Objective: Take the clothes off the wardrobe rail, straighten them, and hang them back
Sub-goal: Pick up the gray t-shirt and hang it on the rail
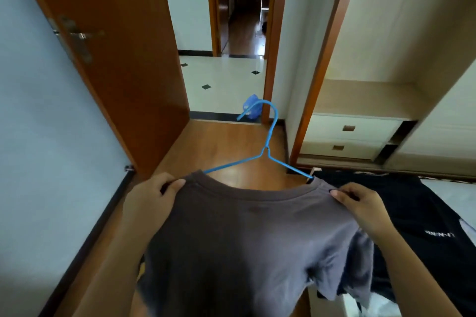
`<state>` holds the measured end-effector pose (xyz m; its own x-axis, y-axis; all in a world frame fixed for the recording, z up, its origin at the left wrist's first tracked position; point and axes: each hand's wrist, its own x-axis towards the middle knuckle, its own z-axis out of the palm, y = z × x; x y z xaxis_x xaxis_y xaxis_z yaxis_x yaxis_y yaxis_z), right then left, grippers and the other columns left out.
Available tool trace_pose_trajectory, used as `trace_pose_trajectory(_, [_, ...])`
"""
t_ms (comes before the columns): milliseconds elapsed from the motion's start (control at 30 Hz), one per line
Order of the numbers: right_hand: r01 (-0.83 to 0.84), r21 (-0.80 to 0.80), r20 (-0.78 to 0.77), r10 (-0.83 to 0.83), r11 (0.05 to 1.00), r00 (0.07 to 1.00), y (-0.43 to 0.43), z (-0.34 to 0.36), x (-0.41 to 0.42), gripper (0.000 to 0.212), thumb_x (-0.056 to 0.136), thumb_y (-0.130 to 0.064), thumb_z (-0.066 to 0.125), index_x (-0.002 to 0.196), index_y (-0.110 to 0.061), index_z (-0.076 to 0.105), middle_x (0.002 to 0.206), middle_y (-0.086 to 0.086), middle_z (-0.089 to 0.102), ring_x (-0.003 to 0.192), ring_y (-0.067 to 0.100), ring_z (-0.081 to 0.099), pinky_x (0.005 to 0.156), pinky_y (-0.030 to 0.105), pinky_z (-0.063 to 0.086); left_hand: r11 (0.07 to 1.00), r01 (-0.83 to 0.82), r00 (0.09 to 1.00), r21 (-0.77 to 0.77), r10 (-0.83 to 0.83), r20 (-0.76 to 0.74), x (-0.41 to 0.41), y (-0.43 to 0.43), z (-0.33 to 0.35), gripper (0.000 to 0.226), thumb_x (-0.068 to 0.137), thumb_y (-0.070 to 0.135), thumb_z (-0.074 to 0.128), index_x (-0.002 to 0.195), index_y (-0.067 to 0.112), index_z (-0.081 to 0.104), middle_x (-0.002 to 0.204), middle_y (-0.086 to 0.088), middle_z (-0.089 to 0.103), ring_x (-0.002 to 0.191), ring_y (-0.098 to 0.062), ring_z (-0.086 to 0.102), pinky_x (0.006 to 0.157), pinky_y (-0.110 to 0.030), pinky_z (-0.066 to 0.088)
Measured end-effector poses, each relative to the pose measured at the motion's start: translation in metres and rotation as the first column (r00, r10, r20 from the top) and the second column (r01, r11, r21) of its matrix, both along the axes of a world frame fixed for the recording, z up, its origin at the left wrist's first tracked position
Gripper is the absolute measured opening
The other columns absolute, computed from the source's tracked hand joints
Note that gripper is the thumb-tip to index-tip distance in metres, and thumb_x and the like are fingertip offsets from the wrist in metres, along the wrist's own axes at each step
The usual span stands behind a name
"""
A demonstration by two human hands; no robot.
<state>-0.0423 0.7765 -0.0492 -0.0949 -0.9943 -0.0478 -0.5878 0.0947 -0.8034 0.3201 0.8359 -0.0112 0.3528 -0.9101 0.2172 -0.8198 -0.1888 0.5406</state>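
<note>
Two hands (152, 195) (360, 201) gripping one grey T-shirt (244, 239), one blue hanger (268, 147)

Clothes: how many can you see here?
2. A grey T-shirt on the blue hanger, pinched at its collar by the left hand and right hand; a black garment with white lettering lying to its right. Others may be hidden underneath.
</note>
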Motion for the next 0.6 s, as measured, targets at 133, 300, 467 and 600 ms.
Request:
trace_pose_trajectory(133, [0.017, 0.012, -0.009, -0.017, 1.0, 1.0, -0.082, -0.002, 0.0, 0.016, 0.084, -0.016, 0.064, 0.068, -0.014, 0.062, 0.071, 0.003, 0.061, 0.071, 0.016, 0.054, 0.06, 0.025, 0.039, 0.997, -0.001, 0.998, 0.076, 0.005, -0.056, 0.002, -0.085, -0.009, 0.015, 0.089, 0.033, 0.051, 0.089, 0.02, 0.059, 0.083, 0.005, 0.054, 0.079, -0.013, 0.046, 0.075, -0.029, 0.034])
trace_pose_trajectory(300, [0.05, 0.003, -0.038, -0.05, 0.999, 0.998, -0.19, -0.009, 0.006, 0.011, 0.084, -0.018, 0.064, 0.074, -0.012, 0.063, 0.073, -0.001, 0.061, 0.071, 0.01, 0.052, 0.06, 0.022, 0.037, 0.995, 0.052, 0.996, 0.086, -0.045, -0.081, 0.01, -0.207, -0.021, 0.016, 0.09, 0.034, 0.048, 0.085, 0.021, 0.056, 0.079, 0.001, 0.058, 0.077, -0.019, 0.052, 0.07, -0.03, 0.035])
trace_pose_trajectory(467, [0.155, -0.014, -0.039, -0.155, 0.988, 0.987, -0.294, -0.007, 0.006, 0.006, 0.084, -0.018, 0.064, 0.082, -0.013, 0.065, 0.076, -0.004, 0.061, 0.075, 0.01, 0.054, 0.072, 0.029, 0.037, 0.985, 0.164, 0.985, 0.057, -0.161, -0.065, 0.013, -0.352, -0.021, 0.012, 0.09, 0.035, 0.048, 0.085, 0.026, 0.055, 0.077, 0.003, 0.058, 0.077, -0.019, 0.056, 0.07, -0.031, 0.038])
trace_pose_trajectory(600, [0.242, -0.039, -0.065, -0.244, 0.969, 0.968, -0.372, -0.005, -0.008, 0.016, 0.084, -0.022, 0.063, 0.085, -0.007, 0.066, 0.081, 0.008, 0.065, 0.079, 0.022, 0.058, 0.067, 0.03, 0.04, 0.979, 0.204, 0.979, 0.013, -0.204, -0.017, -0.006, -0.466, -0.006, 0.023, 0.09, 0.036, 0.049, 0.096, 0.018, 0.061, 0.09, -0.007, 0.065, 0.087, -0.028, 0.059, 0.078, -0.036, 0.042])
